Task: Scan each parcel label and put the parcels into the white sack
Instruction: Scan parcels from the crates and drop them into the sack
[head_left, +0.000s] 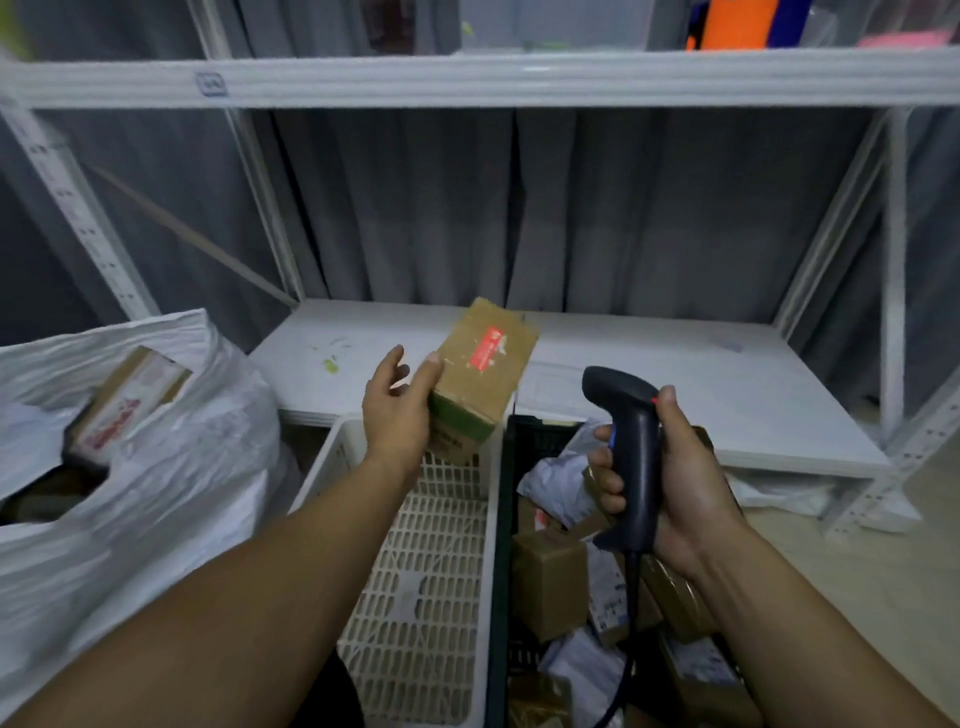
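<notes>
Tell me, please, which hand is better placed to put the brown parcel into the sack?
Left: the left hand holds the brown parcel, nearer the white sack; the right hand grips the scanner.

The brown cardboard box (483, 371) is looking matt, the black plastic scanner (636, 467) smooth, and the crinkled white plastic sack (171, 493) is gleaming faintly.
</notes>
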